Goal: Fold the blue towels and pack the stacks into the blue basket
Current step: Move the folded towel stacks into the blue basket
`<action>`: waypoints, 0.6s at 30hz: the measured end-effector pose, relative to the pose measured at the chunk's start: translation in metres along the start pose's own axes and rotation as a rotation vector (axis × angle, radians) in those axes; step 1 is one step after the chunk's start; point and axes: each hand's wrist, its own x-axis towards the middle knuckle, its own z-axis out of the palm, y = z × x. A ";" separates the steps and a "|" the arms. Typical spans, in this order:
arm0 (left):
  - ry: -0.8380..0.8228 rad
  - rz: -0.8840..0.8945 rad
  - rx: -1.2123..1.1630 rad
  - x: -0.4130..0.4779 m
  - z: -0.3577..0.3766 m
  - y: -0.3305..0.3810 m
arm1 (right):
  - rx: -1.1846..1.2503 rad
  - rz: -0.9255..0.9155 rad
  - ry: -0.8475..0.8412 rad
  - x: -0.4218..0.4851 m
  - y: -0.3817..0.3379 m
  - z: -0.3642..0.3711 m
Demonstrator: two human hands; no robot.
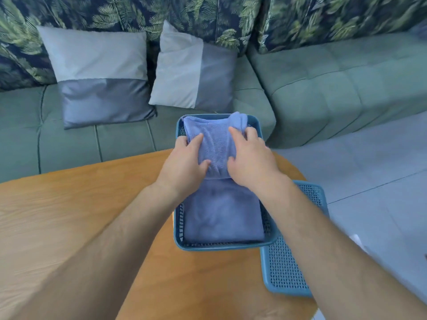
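While left hand [187, 158] and right hand [250, 160] grip a folded towel [215, 140], it's at the blue basket [219, 247] far end. Another stack [221, 215] sits nearer.

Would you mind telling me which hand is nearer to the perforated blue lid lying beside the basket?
Right. The right hand holds the folded towel on the side toward the perforated blue lid; the left hand holds the towel's opposite side, farther off.

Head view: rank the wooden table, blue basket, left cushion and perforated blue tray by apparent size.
1. wooden table
2. blue basket and left cushion: about alike, and the basket is nearer the camera, so unranked
3. perforated blue tray, partly hidden under the basket
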 end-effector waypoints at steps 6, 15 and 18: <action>0.283 0.120 0.374 0.001 0.035 0.010 | -0.240 -0.114 0.185 0.012 0.006 0.024; 0.167 0.004 0.393 0.027 0.088 -0.006 | -0.186 -0.148 -0.027 0.036 0.019 0.080; 0.174 -0.026 0.400 0.027 0.095 -0.009 | -0.185 -0.146 -0.032 0.039 0.021 0.090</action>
